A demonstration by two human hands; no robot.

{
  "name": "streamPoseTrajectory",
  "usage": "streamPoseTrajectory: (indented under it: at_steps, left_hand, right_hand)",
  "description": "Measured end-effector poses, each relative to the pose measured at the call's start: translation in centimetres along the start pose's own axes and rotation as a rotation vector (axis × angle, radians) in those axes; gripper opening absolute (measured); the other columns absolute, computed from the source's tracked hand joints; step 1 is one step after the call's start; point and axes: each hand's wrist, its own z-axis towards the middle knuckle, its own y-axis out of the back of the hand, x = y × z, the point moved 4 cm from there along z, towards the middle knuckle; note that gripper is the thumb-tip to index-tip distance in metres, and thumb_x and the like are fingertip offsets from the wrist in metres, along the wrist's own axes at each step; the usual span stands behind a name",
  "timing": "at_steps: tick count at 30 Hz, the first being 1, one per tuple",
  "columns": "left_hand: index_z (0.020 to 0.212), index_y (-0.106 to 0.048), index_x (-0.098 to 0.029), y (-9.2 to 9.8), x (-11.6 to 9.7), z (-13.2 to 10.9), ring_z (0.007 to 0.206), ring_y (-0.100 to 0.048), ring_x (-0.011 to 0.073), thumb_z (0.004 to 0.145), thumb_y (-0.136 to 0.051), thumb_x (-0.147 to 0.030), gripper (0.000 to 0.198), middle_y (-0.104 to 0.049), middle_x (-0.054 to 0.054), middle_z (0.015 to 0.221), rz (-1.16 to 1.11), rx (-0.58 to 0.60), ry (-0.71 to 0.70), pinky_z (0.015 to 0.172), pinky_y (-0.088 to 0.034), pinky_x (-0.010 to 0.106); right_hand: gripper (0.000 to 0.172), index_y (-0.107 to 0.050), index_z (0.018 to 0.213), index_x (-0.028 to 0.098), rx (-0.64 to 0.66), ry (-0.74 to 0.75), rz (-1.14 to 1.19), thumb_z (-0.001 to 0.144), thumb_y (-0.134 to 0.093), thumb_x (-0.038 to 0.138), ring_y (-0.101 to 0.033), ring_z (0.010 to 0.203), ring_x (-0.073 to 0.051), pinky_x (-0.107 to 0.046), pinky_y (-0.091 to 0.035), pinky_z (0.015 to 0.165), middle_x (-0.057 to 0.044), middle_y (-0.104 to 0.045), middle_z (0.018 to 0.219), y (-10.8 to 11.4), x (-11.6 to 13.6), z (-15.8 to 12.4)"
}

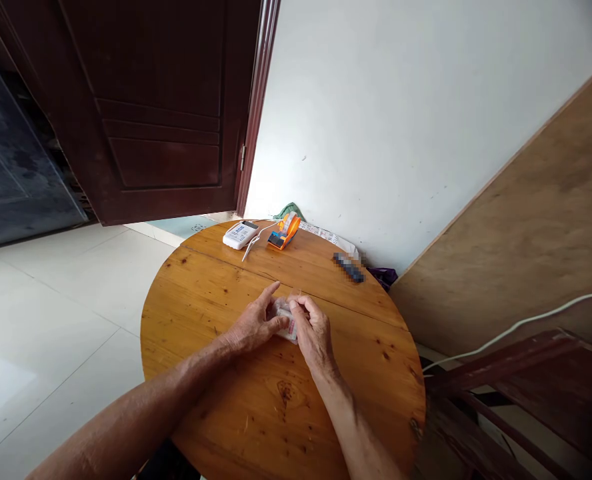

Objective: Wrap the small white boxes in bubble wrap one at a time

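A small clear plastic packet [292,331] with red print lies over the middle of the round wooden table, between my two hands. My left hand [254,325] grips it from the left, its thumb across the packet and its index finger stretched out past it. The fingers of my right hand [315,331] are pinched together at the packet's upper right edge. What is inside the packet is too small to make out, and both hands cover part of it.
Toward the back of the wooden table [201,303] are a white box-shaped device [241,235] with a white cable, an orange and blue tape dispenser [284,232] and a blurred dark object [349,267]. A white wall stands behind; a dark red door [166,160] is at the left.
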Motion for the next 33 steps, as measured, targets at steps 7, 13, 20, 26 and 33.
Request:
streamPoseTrajectory:
  at_steps: [7, 13, 20, 26, 33]
  left_hand:
    - [0.150, -0.034, -0.015, 1.3, -0.9, 0.1, 0.070, -0.050, 0.0132, 0.078, -0.062, -0.026, 0.078, -0.056, -0.003, 0.077, 0.208, -0.080, 0.046, 0.068, -0.041, 0.026]
    - [0.136, -0.054, -0.012, 2.2, -1.0, 0.4, 0.079, -0.058, 0.0167, 0.080, -0.060, -0.034, 0.060, -0.065, 0.002, 0.085, 0.304, -0.091, 0.123, 0.074, -0.045, 0.027]
    - [0.133, -0.056, -0.009, 3.2, -0.4, 0.8, 0.078, -0.058, 0.0162, 0.075, -0.061, -0.026, 0.061, -0.066, 0.006, 0.094, 0.000, 0.045, 0.205, 0.068, -0.046, 0.026]
    - [0.123, -0.062, -0.011, 3.2, -0.4, 0.8, 0.082, -0.060, 0.0168, 0.082, -0.056, -0.026, 0.045, -0.067, 0.007, 0.095, 0.204, -0.042, 0.146, 0.076, -0.048, 0.028]
    - [0.112, -0.071, -0.020, 2.8, -2.1, -0.7, 0.101, -0.062, 0.0211, 0.087, -0.056, -0.027, 0.030, -0.064, 0.010, 0.113, 0.498, -0.142, -0.227, 0.089, -0.051, 0.033]
  right_hand:
    - [0.021, -0.062, 0.083, 0.022, 0.025, 0.089, -0.093, 0.090, -0.047, 0.035, -0.062, 0.072, -0.017, -0.026, -0.049, 0.070, -0.001, -0.068, 0.077, -0.3, -0.1, -0.3]
    - [0.017, -0.063, 0.091, 0.024, 0.093, 0.262, -0.187, 0.093, -0.047, 0.027, -0.065, 0.084, -0.018, -0.027, -0.052, 0.075, -0.004, -0.069, 0.091, -0.6, -0.1, -0.6]
    - [0.020, -0.068, 0.103, 0.024, 0.211, 0.525, -0.378, 0.092, -0.052, 0.022, -0.064, 0.105, -0.021, -0.033, -0.052, 0.091, -0.008, -0.067, 0.115, 0.1, 0.8, -1.0]
    - [0.025, -0.072, 0.110, 0.022, 0.182, 0.694, -0.742, 0.092, -0.054, 0.023, -0.058, 0.108, -0.028, -0.044, -0.048, 0.091, -0.013, -0.063, 0.125, 0.7, 1.5, -1.4]
    - [0.026, -0.073, 0.110, 0.026, 0.157, 0.596, -0.706, 0.094, -0.053, 0.025, -0.060, 0.103, -0.026, -0.042, -0.047, 0.088, -0.010, -0.067, 0.116, 0.2, 0.7, -1.1]
